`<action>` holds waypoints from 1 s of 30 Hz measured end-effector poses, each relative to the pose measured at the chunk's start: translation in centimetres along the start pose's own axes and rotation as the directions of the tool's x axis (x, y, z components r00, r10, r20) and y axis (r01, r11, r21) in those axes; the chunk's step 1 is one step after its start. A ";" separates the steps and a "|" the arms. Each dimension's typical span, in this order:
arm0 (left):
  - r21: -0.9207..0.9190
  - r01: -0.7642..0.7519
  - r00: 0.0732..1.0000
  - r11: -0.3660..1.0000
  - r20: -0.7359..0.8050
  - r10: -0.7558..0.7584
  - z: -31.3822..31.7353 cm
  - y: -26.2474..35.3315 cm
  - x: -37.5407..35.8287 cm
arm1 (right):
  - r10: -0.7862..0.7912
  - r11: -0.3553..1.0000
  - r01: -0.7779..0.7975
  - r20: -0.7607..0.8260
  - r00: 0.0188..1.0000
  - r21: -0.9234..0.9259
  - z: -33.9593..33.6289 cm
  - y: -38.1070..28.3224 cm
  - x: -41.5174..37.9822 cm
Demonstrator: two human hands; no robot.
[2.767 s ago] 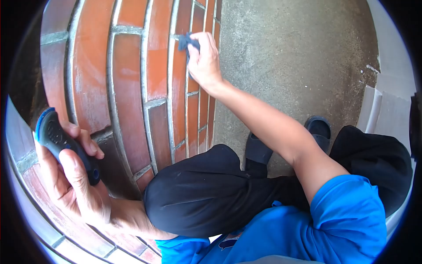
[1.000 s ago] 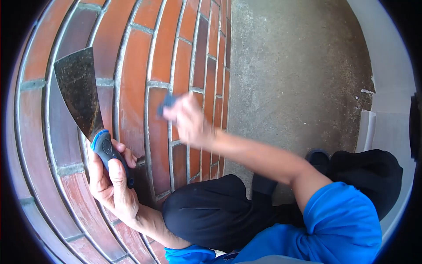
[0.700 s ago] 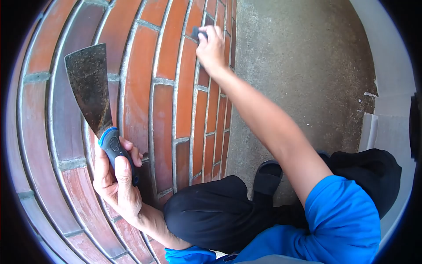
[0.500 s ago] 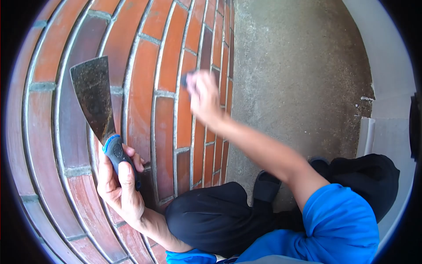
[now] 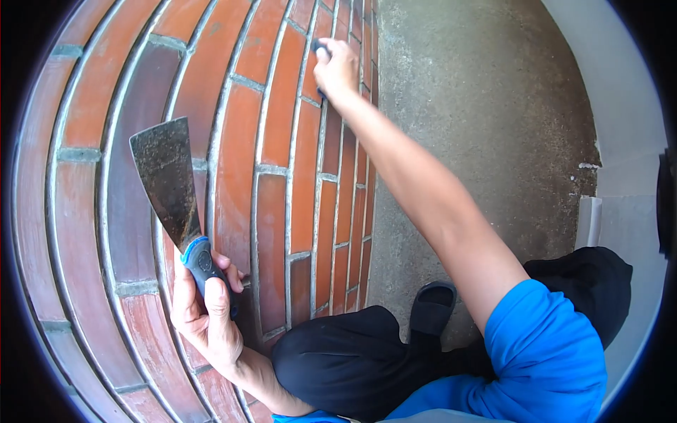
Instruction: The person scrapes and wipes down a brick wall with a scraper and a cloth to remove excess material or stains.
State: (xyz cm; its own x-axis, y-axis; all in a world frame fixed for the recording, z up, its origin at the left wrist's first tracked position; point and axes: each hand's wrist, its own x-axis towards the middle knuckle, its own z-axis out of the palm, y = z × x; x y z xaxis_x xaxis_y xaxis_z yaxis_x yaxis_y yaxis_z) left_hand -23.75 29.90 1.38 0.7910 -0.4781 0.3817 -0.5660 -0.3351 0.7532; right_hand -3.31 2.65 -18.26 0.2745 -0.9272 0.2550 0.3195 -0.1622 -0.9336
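Note:
My left hand (image 5: 211, 314) is closed around the dark handle of a putty knife (image 5: 169, 176), whose wide, stained metal blade points up and away from me. The blade hangs in front of the brick wall (image 5: 233, 148). My right arm is stretched far forward, and my right hand (image 5: 338, 69) grips a small dark block (image 5: 321, 48) against the bricks near the top of the view. Most of that block is hidden under my fingers, so its kind cannot be made out.
A stained concrete floor (image 5: 479, 134) runs along the wall's foot. On the right stands a pale wall or panel (image 5: 627, 127). My bent knee in black trousers (image 5: 338, 352) is close to the bricks, with a dark slipper (image 5: 431, 309) beside it.
My right hand has slid forward along the bricks with the dark block, away from my body. The putty knife in my left hand has shifted slightly right and lower in view.

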 end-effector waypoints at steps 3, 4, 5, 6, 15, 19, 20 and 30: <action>0.000 -0.024 0.999 1.000 -0.023 0.024 0.4 0.1 0.1 | -0.351 0.933 0.343 0.066 0.934 0.106 -2.7 -1.0 -8.0; 0.002 -0.034 0.999 0.999 -0.026 0.034 0.5 0.0 0.2 | -0.361 0.929 0.352 0.072 0.930 0.114 -3.9 -1.7 -11.5; 0.022 -0.044 0.999 0.999 -0.023 0.044 0.3 -0.1 0.2 | -0.412 0.909 0.397 0.134 0.901 0.125 -5.4 -2.1 -14.2; 0.045 -0.046 0.998 0.998 -0.035 0.047 0.4 0.0 0.2 | -0.457 0.887 0.436 0.146 0.877 0.156 -5.9 -2.0 -16.3; 0.030 -0.162 0.986 0.986 -0.027 0.163 -0.3 -0.4 0.4 | -0.365 0.930 0.367 -0.101 0.925 -0.007 1.3 2.8 2.3; 0.034 -0.149 0.989 0.988 -0.015 0.150 -0.1 -0.4 0.8 | -0.247 0.963 0.239 -0.056 0.967 -0.126 4.5 6.1 11.5; 0.053 -0.151 0.988 0.987 -0.034 0.152 0.1 -0.5 1.0 | -0.242 0.964 0.236 -0.039 0.969 -0.120 4.7 6.5 12.4; 0.064 -0.184 0.981 0.981 -0.055 0.188 1.3 -0.1 1.7 | -0.490 0.868 0.455 0.194 0.850 0.198 -5.1 2.6 -8.5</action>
State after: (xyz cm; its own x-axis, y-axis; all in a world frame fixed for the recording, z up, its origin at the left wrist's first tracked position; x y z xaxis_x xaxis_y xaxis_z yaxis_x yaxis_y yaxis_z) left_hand -22.64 28.05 1.29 0.6825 -0.4868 0.5453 -0.7156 -0.2929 0.6341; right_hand -9.39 8.36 -24.11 0.2523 -0.6432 0.7230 0.5821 -0.4959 -0.6443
